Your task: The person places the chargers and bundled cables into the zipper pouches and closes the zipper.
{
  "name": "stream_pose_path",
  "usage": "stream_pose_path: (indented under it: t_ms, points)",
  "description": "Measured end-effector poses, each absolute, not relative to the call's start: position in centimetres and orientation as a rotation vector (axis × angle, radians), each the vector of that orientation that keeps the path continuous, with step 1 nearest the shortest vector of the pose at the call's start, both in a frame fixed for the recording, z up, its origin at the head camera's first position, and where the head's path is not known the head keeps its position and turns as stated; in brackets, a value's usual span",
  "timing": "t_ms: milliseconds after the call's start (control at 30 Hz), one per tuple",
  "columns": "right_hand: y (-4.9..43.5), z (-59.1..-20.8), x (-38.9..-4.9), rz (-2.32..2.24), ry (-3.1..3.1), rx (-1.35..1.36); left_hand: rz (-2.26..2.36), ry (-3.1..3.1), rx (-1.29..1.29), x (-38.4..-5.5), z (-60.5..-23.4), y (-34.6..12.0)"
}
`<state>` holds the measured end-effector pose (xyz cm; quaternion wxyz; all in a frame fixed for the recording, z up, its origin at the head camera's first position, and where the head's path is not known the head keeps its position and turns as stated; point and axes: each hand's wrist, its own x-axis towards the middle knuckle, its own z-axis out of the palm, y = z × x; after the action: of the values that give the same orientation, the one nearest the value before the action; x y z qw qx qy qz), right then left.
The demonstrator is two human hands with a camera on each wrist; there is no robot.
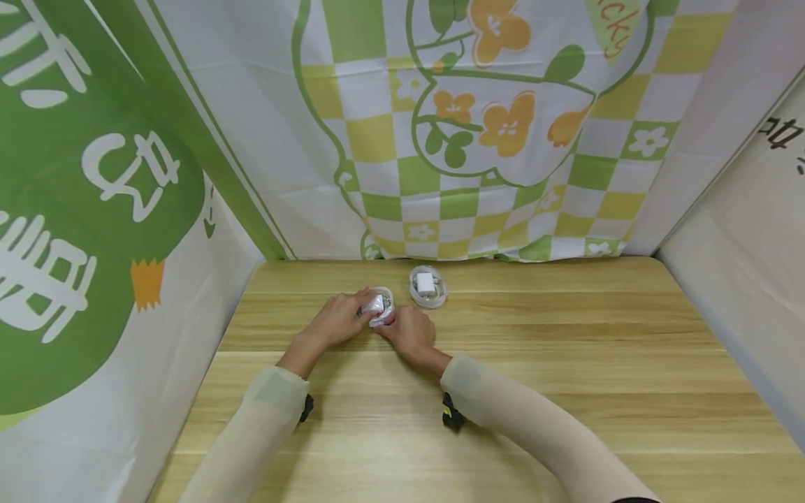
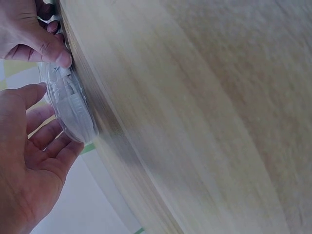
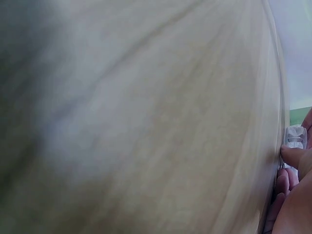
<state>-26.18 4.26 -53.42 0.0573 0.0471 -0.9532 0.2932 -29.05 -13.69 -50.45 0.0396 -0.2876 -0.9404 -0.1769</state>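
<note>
Both hands meet at a round clear plastic case [image 1: 386, 296] with a white charger and cable inside, near the back of the wooden table. My left hand [image 1: 342, 318] grips it from the left, its fingers curled along the side in the left wrist view. At the near right edge, my right hand [image 1: 411, 334] pinches the rim with thumb and curled fingers. The right thumb [image 2: 57, 54] overlaps the case's upper end in the left wrist view. Just right of and behind the hands lies a second round clear case [image 1: 443, 288], holding a white charger [image 1: 425, 283] and a coiled cable.
The wood-grain table [image 1: 566, 363] spreads out on both sides of the arms. A curtain with green and yellow checks [image 1: 465, 202] hangs along its back edge. Another green and white cloth [image 1: 94, 230] hangs on the left, and a pale one [image 1: 736, 230] on the right.
</note>
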Motion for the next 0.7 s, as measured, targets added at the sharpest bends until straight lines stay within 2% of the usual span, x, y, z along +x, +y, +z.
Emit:
stream_pose_path:
  t_ms: [700]
  points:
    - [4.16, -53.25, -26.15, 0.888, -2.887, 0.158, -0.555, -2.888, -0.871, -28.92, -50.3, -13.62]
